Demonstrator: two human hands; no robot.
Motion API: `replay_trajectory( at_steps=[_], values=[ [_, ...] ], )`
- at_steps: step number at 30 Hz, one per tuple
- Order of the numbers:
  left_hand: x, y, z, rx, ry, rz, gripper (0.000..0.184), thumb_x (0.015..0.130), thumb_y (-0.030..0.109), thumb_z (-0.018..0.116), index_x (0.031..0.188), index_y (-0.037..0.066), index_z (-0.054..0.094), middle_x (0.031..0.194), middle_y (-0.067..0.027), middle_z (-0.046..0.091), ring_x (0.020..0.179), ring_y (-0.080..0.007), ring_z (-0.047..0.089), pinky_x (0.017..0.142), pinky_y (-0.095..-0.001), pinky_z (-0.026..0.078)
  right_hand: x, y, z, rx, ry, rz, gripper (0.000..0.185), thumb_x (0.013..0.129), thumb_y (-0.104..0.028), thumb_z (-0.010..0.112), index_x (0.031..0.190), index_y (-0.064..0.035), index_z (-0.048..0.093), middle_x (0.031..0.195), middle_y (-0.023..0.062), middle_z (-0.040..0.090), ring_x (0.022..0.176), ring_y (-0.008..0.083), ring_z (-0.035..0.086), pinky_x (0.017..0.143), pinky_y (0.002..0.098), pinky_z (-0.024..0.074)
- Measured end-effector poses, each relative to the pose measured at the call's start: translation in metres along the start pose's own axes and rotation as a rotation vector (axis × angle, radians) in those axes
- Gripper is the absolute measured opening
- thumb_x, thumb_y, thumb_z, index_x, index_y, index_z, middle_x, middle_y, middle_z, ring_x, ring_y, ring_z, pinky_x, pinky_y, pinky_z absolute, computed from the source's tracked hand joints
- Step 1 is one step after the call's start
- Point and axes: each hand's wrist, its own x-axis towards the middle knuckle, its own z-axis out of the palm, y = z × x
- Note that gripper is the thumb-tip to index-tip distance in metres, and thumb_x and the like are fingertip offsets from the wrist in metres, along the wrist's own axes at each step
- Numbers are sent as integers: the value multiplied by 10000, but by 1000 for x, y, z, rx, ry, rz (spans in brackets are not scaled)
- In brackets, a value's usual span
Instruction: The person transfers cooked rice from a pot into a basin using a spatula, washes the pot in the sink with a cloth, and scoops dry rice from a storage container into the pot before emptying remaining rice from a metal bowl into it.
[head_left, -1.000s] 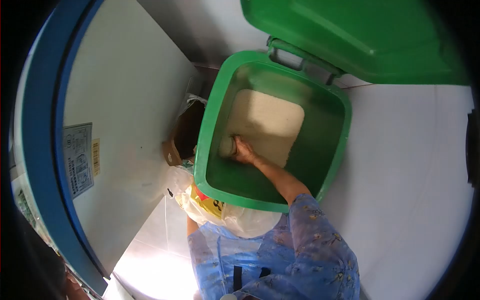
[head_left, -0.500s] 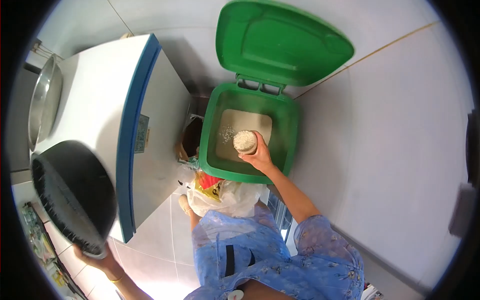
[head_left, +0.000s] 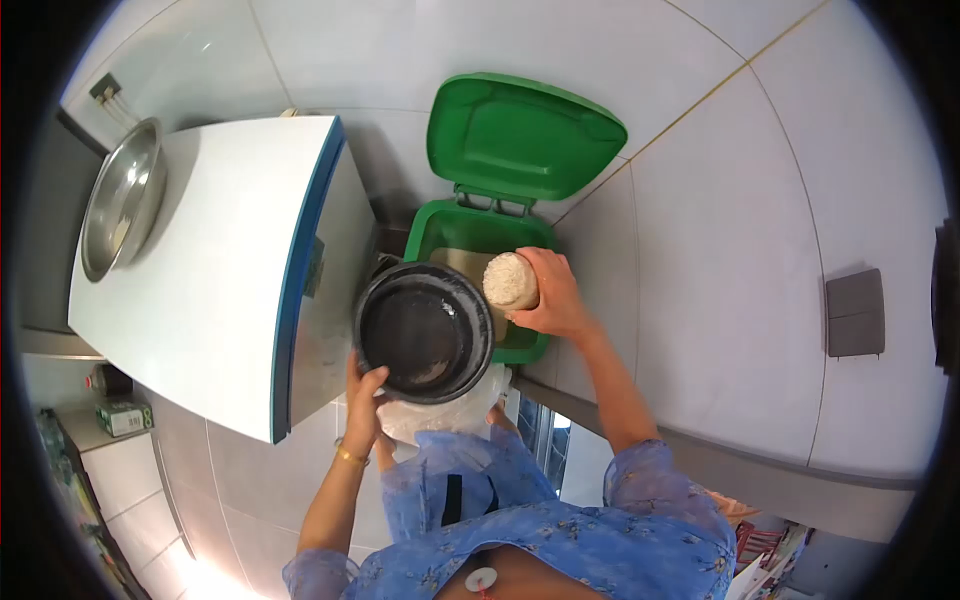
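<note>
My left hand [head_left: 366, 402] grips the rim of a black cooking pot [head_left: 410, 325], tilted so its dark inside faces me. Low in the pot is a small pale patch I cannot make out. Just to the right, my right hand [head_left: 556, 295] is wrapped round a cup heaped with white rice [head_left: 510, 281]. Both pot and cup are above a green bin [head_left: 428, 226], whose hinged lid [head_left: 525, 140] stands up at the back. Some rice [head_left: 463, 262] shows inside the bin; the pot covers much of its opening.
A white cabinet [head_left: 215, 260] with a blue edge stands to the left, carrying a metal basin [head_left: 124, 200]. Below the pot is a white plastic bag [head_left: 420, 418]. A tiled wall [head_left: 720, 270] rises on the right. Boxed items [head_left: 125, 417] sit at lower left.
The pot has come from the far left to over the bin, beside the cup. My right hand has lifted the rice-filled cup and tipped it slightly. The view has shifted.
</note>
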Motion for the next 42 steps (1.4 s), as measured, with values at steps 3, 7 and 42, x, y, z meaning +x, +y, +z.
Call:
replay_trajectory(
  at_steps=[3,7,42],
  values=[
    [6,5,22,66,-9,32,893,761,309,654,1440,50,134,1295,-163,410,1067,-236,529,648,-302,514,20,-27,12,-238,-248,-123,706,519,-233,755,1137,-11,497,1071,152,539,1005,318,489,886,392,359],
    [23,-15,28,-10,31,22,894,751,265,659,1434,41,127,1196,-147,461,978,-208,558,615,-304,526,41,-47,56,-664,-668,-285,559,528,-254,721,1001,4,575,914,131,572,875,280,526,790,392,356],
    [-12,-210,-107,-355,425,-220,789,581,122,603,1330,7,384,1275,-153,497,1152,-333,489,1001,-446,396,-23,382,487,-634,-1102,379,519,809,-251,601,1262,-45,455,1232,151,507,1130,302,491,963,417,389]
  ],
)
